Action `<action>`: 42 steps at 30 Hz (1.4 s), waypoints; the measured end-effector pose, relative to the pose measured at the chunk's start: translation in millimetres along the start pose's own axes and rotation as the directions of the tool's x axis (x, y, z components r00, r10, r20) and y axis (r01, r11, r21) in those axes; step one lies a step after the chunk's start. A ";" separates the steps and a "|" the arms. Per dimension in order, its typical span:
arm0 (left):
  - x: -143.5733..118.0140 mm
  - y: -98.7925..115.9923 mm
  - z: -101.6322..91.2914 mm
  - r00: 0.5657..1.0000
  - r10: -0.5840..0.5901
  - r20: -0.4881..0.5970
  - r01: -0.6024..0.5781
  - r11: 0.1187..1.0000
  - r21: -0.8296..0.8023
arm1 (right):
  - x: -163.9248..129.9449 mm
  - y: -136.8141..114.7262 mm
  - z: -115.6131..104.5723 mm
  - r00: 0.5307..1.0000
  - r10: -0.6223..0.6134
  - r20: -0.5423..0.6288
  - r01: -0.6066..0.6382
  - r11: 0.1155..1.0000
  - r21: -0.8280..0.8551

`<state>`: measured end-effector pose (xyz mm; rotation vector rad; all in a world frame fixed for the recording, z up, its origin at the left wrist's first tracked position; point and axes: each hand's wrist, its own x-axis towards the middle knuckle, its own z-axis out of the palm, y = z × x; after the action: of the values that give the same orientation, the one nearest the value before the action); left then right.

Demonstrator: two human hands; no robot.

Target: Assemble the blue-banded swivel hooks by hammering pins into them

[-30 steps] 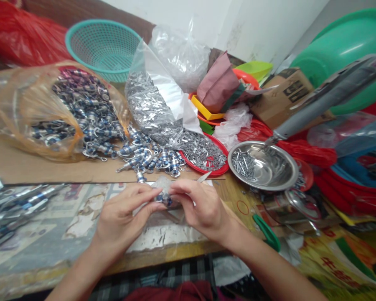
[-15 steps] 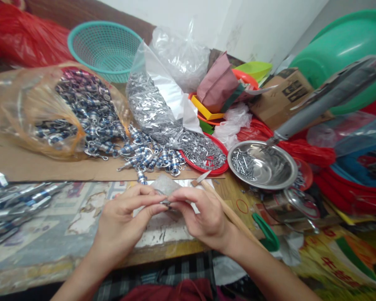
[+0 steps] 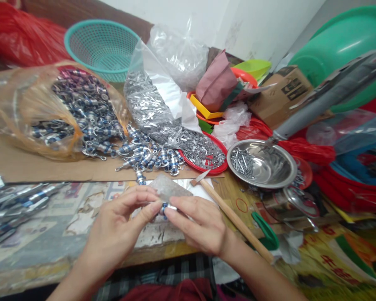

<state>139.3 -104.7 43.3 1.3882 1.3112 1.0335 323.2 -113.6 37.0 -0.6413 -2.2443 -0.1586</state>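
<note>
Between the fingertips of both hands is a small blue-and-silver metal fitting point(image 3: 164, 207), much of it hidden by the fingers. My left hand point(image 3: 128, 213) pinches its left end with thumb and forefinger. The right end is gripped by my right hand point(image 3: 199, 219). Just behind the fingers lies a grey metal block point(image 3: 169, 188) on the table. A hammer point(image 3: 228, 211) with a wooden handle rests to the right, its head near the block. Similar blue-and-silver fittings point(image 3: 144, 156) are heaped on cardboard beyond my hands.
An orange-tinted plastic bag point(image 3: 72, 138) spills fittings at the left. Small metal strips fill a clear bag point(image 3: 150, 108) and a red plate point(image 3: 221, 167). A steel bowl point(image 3: 269, 167) holds metal pins. Assembled long metal pieces point(image 3: 19, 209) lie at the left edge.
My right hand has turned and its fingers have straightened along the fitting. More of the blue-and-silver fitting now shows between the hands. The view has shifted slightly.
</note>
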 end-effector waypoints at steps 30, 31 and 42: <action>0.4 -17.8 16.0 0.915 -0.321 0.245 0.399 0.812 -0.426 | 12.4 162.7 2.1 0.341 0.909 0.240 -0.668 0.414 -0.619; 0.3 -19.9 16.5 0.919 -0.317 0.235 0.391 0.811 -0.434 | 14.0 161.9 0.8 0.354 0.904 0.240 -0.677 0.425 -0.600; 0.7 -24.8 16.2 0.932 -0.307 0.194 0.363 0.783 -0.506 | 28.5 36.0 -7.9 0.762 0.374 0.529 -0.542 0.815 0.204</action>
<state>150.0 -105.4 15.6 0.7354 1.0332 0.9677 330.0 -73.6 59.8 -1.1100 -2.3832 0.7087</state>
